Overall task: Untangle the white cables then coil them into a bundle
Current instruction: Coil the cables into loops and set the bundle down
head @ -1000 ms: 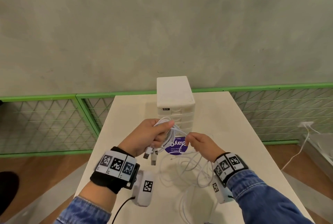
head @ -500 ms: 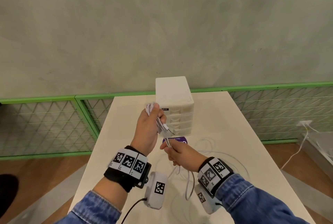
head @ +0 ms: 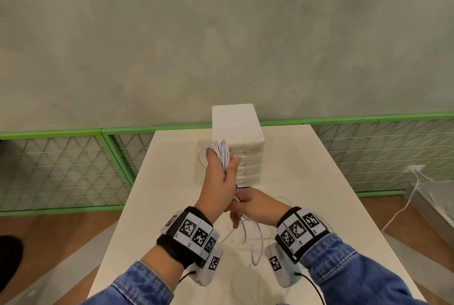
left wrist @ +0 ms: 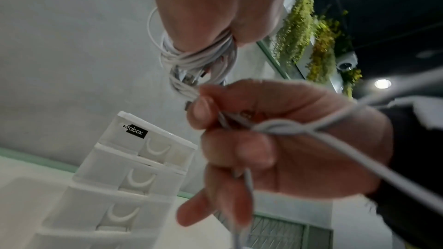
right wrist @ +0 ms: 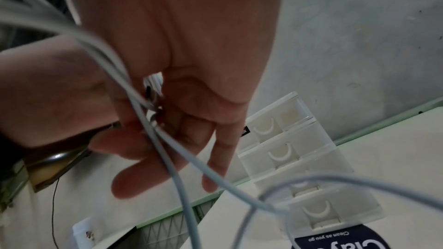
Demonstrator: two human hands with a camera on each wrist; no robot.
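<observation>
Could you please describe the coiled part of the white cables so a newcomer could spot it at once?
Start at the white drawer box on the table. Just in front, the raised left hand holds the coil. Unlike the loose cable below, it is wound tightly around the fingers.

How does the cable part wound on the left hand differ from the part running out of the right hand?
The wound cable turns sit tight around the left hand, raised in front of the drawer unit; the loose cable hangs slack from the right hand and sprawls on the table. The wound part is neat and stacked; the loose part loops irregularly. Both are thin and white, each gripped by a hand.
</observation>
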